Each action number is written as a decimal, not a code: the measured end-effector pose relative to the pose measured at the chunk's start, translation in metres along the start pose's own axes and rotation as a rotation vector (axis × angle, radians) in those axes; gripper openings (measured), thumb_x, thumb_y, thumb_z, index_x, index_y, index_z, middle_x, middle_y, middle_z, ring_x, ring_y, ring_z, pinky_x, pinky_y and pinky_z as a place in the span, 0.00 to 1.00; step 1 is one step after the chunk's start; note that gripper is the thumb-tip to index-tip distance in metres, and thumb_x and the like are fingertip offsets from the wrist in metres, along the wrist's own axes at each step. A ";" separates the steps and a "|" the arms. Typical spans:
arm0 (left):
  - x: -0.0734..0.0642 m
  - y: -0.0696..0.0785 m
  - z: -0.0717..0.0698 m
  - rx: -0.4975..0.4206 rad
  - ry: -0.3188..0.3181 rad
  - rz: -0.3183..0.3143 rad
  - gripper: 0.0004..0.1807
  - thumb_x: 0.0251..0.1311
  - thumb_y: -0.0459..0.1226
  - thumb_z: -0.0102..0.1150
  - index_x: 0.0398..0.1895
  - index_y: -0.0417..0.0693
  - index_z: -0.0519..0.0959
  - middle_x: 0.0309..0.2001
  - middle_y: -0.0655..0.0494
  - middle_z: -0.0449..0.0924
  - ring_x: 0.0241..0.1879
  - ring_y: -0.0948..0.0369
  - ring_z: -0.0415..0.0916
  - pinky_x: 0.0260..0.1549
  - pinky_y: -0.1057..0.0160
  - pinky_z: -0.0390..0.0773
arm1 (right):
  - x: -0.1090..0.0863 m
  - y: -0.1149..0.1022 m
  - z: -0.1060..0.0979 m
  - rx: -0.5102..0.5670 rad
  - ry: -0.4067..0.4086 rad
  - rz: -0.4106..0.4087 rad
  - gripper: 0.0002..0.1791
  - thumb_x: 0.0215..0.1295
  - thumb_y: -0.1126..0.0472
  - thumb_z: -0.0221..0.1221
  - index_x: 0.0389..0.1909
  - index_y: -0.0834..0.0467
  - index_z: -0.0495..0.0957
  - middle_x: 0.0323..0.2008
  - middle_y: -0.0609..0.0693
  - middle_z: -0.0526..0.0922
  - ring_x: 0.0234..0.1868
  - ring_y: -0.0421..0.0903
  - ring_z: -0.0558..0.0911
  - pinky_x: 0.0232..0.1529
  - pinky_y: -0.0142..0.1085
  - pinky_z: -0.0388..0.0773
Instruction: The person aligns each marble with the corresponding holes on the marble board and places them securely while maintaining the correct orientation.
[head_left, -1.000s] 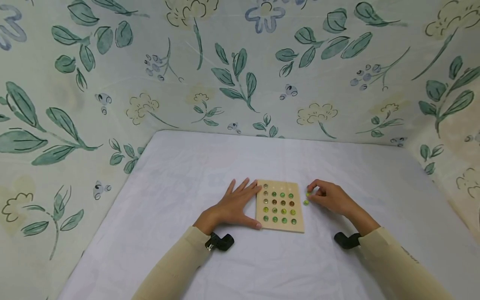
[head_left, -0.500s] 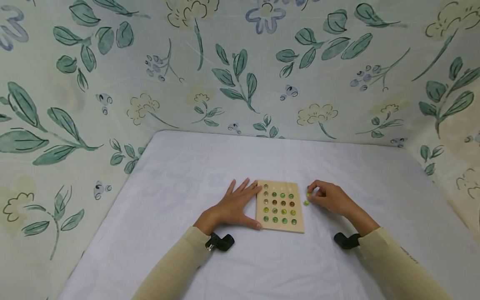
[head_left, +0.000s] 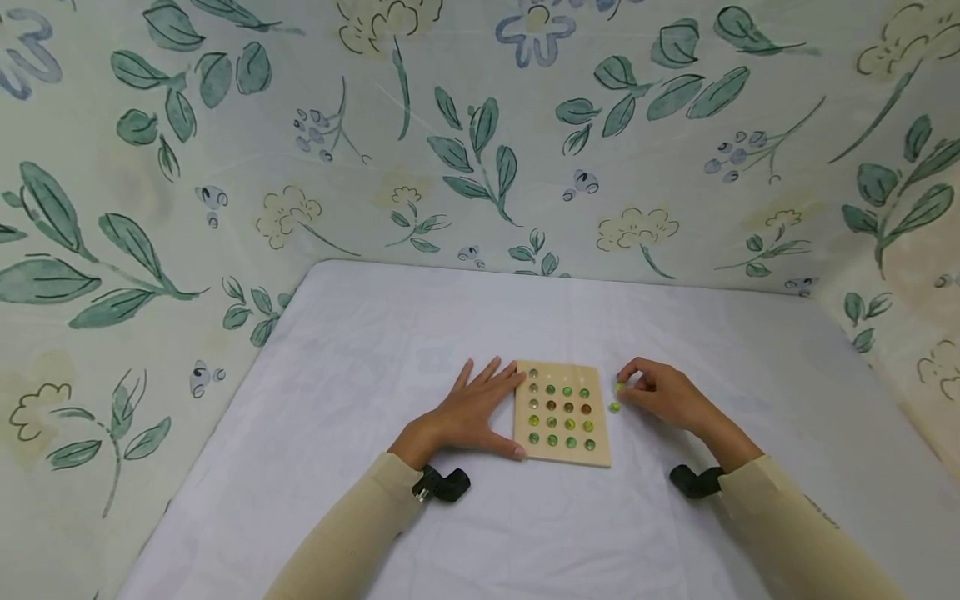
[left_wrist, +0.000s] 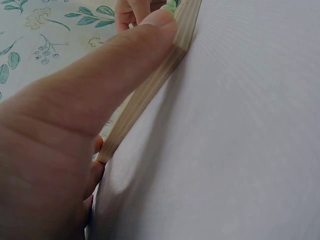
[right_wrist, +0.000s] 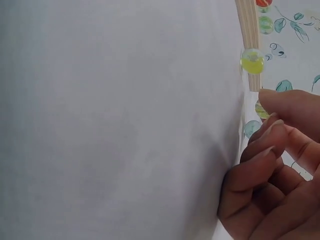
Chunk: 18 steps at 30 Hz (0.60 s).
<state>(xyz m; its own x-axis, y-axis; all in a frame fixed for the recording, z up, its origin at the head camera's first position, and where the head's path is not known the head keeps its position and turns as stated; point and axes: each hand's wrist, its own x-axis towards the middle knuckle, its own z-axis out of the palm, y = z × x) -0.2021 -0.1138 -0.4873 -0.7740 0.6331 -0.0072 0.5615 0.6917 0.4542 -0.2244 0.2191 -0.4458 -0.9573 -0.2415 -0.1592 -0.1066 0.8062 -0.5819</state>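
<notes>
A square wooden board (head_left: pixel 562 457) lies on the white-covered table, with several glass marbles sitting in rows in its hollows, green, yellow-green, brown and clear. My left hand (head_left: pixel 468 414) has its fingers spread along the board's left side, the thumb at the near left corner. Just right of the board, my right hand (head_left: pixel 663 394) pinches a yellow-green marble (right_wrist: pixel 262 109) between thumb and index finger, the other fingers curled. Another yellow-green marble (head_left: pixel 615 407) lies loose on the cloth close to the board's right edge. A pale bluish marble (right_wrist: pixel 252 128) shows beside the right fingertips, partly hidden.
The white cloth (head_left: pixel 420 325) covers the whole table around the board. Behind it and at both sides hangs a leaf-and-flower patterned cloth (head_left: pixel 360 175). Black wrist cameras sit on the left wrist (head_left: pixel 442 484) and right wrist (head_left: pixel 693 481).
</notes>
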 end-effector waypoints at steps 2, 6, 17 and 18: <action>0.000 0.000 0.000 0.001 0.000 -0.001 0.64 0.40 0.74 0.60 0.78 0.56 0.46 0.77 0.59 0.39 0.76 0.57 0.28 0.69 0.45 0.24 | 0.000 0.000 0.000 0.006 0.000 0.003 0.10 0.64 0.63 0.60 0.45 0.57 0.75 0.24 0.51 0.74 0.25 0.46 0.71 0.23 0.35 0.69; 0.001 0.000 0.000 0.009 -0.003 -0.003 0.64 0.40 0.74 0.60 0.78 0.57 0.46 0.77 0.59 0.38 0.76 0.57 0.27 0.69 0.46 0.24 | 0.001 0.000 -0.001 0.017 0.000 0.009 0.10 0.65 0.62 0.61 0.45 0.56 0.75 0.23 0.50 0.74 0.24 0.46 0.71 0.23 0.35 0.69; 0.001 -0.001 0.001 0.014 -0.001 -0.004 0.64 0.40 0.74 0.59 0.78 0.58 0.45 0.77 0.60 0.38 0.76 0.57 0.27 0.69 0.46 0.24 | 0.006 -0.003 0.000 0.006 0.029 -0.044 0.11 0.65 0.59 0.61 0.45 0.55 0.74 0.22 0.50 0.74 0.23 0.46 0.71 0.22 0.35 0.68; 0.001 -0.002 0.001 0.014 -0.001 -0.003 0.64 0.40 0.74 0.59 0.78 0.58 0.45 0.77 0.60 0.38 0.76 0.57 0.27 0.69 0.46 0.24 | 0.006 -0.003 0.001 0.003 0.034 -0.051 0.11 0.65 0.59 0.61 0.45 0.55 0.74 0.22 0.50 0.74 0.23 0.46 0.71 0.22 0.35 0.68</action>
<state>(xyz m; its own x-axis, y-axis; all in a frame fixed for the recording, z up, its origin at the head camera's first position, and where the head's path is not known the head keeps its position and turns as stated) -0.2034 -0.1137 -0.4893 -0.7758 0.6309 -0.0092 0.5629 0.6986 0.4417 -0.2301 0.2148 -0.4455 -0.9592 -0.2639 -0.1016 -0.1551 0.7914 -0.5913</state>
